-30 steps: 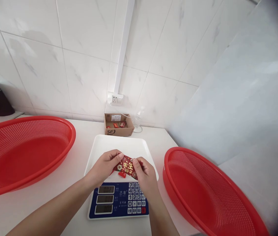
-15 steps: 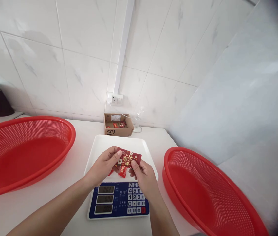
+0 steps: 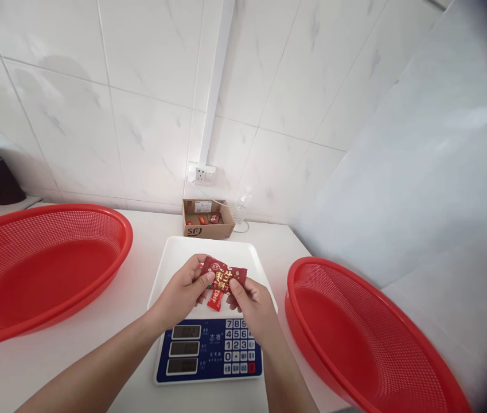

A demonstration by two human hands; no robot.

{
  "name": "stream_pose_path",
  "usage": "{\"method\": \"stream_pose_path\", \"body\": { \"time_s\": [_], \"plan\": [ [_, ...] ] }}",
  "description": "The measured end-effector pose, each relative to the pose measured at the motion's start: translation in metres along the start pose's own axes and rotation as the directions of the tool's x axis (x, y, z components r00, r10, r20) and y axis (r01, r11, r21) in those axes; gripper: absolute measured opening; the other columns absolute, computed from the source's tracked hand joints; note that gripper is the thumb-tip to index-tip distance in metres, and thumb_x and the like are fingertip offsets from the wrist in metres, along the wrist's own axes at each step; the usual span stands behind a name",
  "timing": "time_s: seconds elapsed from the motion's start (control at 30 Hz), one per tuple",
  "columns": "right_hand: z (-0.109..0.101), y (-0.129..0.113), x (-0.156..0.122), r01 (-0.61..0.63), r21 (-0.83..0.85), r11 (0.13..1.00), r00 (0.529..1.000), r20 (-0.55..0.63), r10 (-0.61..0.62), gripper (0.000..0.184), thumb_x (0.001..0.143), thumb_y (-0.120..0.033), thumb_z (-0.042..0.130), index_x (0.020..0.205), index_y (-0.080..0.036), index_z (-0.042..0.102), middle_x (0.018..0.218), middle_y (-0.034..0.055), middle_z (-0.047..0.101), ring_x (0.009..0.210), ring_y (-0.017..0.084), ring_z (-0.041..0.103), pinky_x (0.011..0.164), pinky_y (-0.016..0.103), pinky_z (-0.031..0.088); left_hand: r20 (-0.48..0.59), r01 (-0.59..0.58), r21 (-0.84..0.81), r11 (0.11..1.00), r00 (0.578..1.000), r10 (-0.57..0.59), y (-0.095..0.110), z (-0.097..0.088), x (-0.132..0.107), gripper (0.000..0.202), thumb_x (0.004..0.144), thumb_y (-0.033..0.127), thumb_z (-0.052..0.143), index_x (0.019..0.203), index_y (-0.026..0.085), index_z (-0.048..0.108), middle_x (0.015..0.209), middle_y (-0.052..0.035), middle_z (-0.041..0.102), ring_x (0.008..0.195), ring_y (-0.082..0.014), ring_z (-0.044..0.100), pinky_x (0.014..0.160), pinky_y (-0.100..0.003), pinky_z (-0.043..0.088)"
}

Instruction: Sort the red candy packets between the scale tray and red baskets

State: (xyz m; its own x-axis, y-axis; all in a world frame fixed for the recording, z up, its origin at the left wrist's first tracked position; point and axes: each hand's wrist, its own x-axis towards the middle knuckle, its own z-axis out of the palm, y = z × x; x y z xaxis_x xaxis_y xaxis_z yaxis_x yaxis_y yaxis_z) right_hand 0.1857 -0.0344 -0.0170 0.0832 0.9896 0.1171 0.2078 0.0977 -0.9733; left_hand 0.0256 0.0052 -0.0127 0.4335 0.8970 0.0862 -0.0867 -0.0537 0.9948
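Hovering over the white plastic scale tray (image 3: 226,252), a red foil packet with gold characters (image 3: 225,274) is pinched at its ends by the left hand (image 3: 183,293) and the right hand (image 3: 252,304); a smaller red wrapper (image 3: 214,300) beneath is partly hidden; the scale's display digits (image 3: 185,348) are unreadable.

White marbled tile walls (image 3: 140,86) met in a corner behind a white table (image 3: 137,267). A socket (image 3: 202,173) sat under a conduit (image 3: 217,80).

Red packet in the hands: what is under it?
Below the red packet, held by left hand and right hand, a smaller red packet peeks out over the scale's white tray. Whether it rests on the tray is hidden by the hands.
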Motion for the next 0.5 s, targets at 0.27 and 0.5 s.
{"method": "stream_pose_path", "body": {
  "time_s": [0.27, 0.5],
  "plan": [
    [-0.0049, 0.0047, 0.0071, -0.008, 0.085, 0.996, 0.998, -0.054, 0.012, 0.034, 0.078, -0.049, 0.060, 0.064, -0.018, 0.053, 0.055, -0.0044, 0.048, 0.051, 0.010, 0.042, 0.048, 0.022, 0.034, 0.137, 0.046, 0.091, 0.995, 0.989, -0.058, 0.0034, -0.0008, -0.0014, 0.026, 0.087, 0.046, 0.047, 0.091, 0.020, 0.048, 0.063, 0.0056, 0.049, 0.052, -0.0093, 0.045, 0.049, -0.022, 0.038],
    [0.0005, 0.0036, 0.0042, 0.025, 0.019, 1.000, 0.999, -0.040, -0.024, 0.034, 0.080, -0.046, 0.057, 0.061, -0.019, 0.051, 0.056, -0.0041, 0.046, 0.054, 0.011, 0.041, 0.052, 0.022, 0.034, -0.016, -0.009, 0.194, 0.981, 1.000, 0.013, -0.0003, 0.0011, 0.0034, 0.030, 0.086, 0.044, 0.048, 0.073, 0.018, 0.055, 0.061, 0.0051, 0.046, 0.056, -0.0106, 0.040, 0.053, -0.023, 0.034]
  ]
}}
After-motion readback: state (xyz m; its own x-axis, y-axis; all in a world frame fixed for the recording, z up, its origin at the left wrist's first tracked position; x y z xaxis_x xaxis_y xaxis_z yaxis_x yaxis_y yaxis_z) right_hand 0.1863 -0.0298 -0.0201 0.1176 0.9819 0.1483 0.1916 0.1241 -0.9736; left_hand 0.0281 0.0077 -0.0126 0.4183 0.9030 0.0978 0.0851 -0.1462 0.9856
